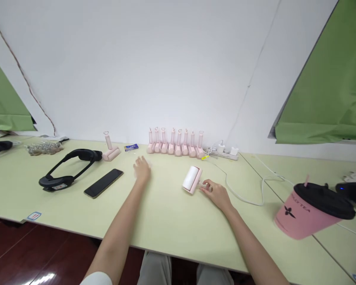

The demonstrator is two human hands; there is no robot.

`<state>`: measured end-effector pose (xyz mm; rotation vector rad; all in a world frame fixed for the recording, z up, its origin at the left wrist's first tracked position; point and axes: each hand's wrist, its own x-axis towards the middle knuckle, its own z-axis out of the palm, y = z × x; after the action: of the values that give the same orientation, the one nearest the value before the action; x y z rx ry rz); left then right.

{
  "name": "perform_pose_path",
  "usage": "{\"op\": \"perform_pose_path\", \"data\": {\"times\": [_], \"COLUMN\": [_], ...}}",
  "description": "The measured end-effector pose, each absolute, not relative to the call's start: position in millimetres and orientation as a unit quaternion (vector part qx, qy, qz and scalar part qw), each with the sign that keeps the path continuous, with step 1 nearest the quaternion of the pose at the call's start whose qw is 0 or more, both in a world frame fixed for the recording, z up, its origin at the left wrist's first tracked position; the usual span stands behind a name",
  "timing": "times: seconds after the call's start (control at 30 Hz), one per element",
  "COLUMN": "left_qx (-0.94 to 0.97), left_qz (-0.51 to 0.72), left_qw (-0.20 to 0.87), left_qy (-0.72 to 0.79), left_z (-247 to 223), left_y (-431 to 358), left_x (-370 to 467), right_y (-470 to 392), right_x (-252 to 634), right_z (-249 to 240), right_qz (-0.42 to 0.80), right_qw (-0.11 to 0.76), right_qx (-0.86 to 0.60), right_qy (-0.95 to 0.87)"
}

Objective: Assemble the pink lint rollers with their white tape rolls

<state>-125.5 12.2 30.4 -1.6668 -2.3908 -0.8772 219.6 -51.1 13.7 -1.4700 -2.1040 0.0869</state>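
A small lint roller with a white sticky roll and a pink frame is tilted just over the table's middle. The fingers of my right hand are closed round its short handle, partly hiding it. My left hand is farther left, its fingers bent down over a faint, clear plastic piece that shows at its edges. Motion blur and the hand hide most of that piece. Behind, several pink lint rollers stand in a row along the wall, handles up.
One more pink lint roller stands at left, near a blue packet. A phone and black headset lie left. To the right are a power strip, a white cable and a pink cup.
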Motion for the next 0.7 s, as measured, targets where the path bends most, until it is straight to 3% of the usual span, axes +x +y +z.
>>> {"op": "perform_pose_path", "data": {"times": [0.07,0.13,0.23,0.33,0.5,0.7], "left_qx": [-0.535,-0.538,-0.596,-0.637,-0.631,-0.618], "left_qz": [-0.237,-0.264,-0.387,-0.410,-0.434,-0.417], "left_qw": [-0.023,-0.114,-0.283,-0.414,-0.481,-0.523], "left_qy": [-0.811,-0.792,-0.643,-0.505,-0.428,-0.414], "left_z": [34,36,34,25,16,23], "left_y": [10,7,5,0,-8,-16], "left_x": [-158,-164,-121,-47,22,2], "right_y": [-48,-45,-45,-52,-63,-63], "right_x": [219,218,215,217,230,228], "right_z": [13,12,12,15,21,20], "right_qz": [0.038,0.045,0.058,0.065,0.046,0.070], "right_qw": [0.293,0.297,0.299,0.289,0.250,0.252], "right_qx": [-0.553,-0.555,-0.555,-0.541,-0.552,-0.537], "right_qy": [-0.779,-0.775,-0.774,-0.787,-0.794,-0.802]}}
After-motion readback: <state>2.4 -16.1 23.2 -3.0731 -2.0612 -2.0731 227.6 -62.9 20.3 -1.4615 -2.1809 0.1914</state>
